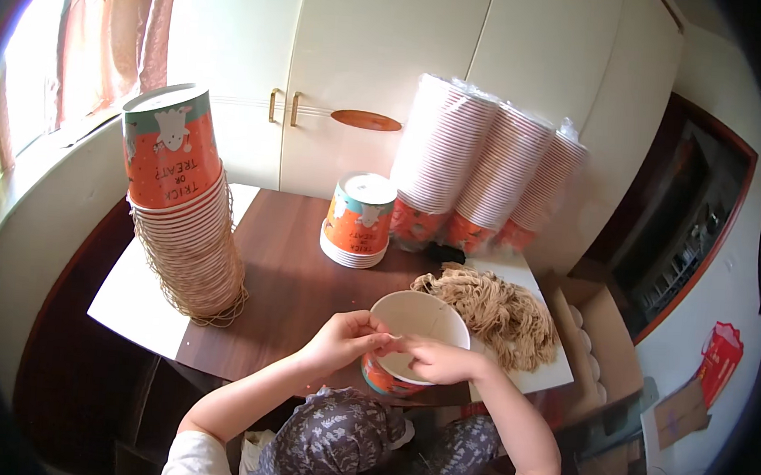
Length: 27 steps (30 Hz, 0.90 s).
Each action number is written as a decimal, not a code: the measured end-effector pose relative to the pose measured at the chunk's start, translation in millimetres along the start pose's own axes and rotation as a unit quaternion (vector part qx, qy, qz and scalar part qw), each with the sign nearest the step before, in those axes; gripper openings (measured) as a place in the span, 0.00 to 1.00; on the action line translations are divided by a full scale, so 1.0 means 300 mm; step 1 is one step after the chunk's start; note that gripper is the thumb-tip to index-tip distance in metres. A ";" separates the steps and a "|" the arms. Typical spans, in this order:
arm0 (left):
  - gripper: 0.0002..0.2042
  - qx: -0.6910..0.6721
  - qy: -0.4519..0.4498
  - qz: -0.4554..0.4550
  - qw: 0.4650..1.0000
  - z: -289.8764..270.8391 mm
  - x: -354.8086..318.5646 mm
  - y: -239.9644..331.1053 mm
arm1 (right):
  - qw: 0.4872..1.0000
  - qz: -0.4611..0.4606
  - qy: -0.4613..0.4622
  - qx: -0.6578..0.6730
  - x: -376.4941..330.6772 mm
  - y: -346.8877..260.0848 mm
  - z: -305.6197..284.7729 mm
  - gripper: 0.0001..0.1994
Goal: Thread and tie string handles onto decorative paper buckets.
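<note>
At the near edge of a dark wooden table [282, 275], a person's left hand [344, 340] and right hand [434, 358] meet at the rim of an upright paper cup [417, 327], white inside and orange outside, fingertips pinching at the rim. Just beyond lies a heap of tan string [498, 310]. Farther back stand a short inverted cup stack [358, 219], a tall string-threaded stack [182, 208] and three plastic-wrapped cup sleeves [489, 166].
</note>
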<state>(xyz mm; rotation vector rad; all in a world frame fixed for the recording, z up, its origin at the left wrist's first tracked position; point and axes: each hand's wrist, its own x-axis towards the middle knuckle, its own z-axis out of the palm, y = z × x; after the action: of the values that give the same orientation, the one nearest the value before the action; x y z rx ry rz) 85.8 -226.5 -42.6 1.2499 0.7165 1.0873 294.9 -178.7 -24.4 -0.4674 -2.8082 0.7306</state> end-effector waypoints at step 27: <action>0.09 0.314 0.010 0.040 0.949 0.055 -0.028 0.068 | 0.961 0.053 0.113 0.247 0.041 -0.103 -0.194 0.06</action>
<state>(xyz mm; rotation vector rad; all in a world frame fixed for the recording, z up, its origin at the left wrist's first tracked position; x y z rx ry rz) 92.5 -241.2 -20.3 1.8198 1.0859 0.9646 291.5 -174.4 42.5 -0.5652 -2.2905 1.2644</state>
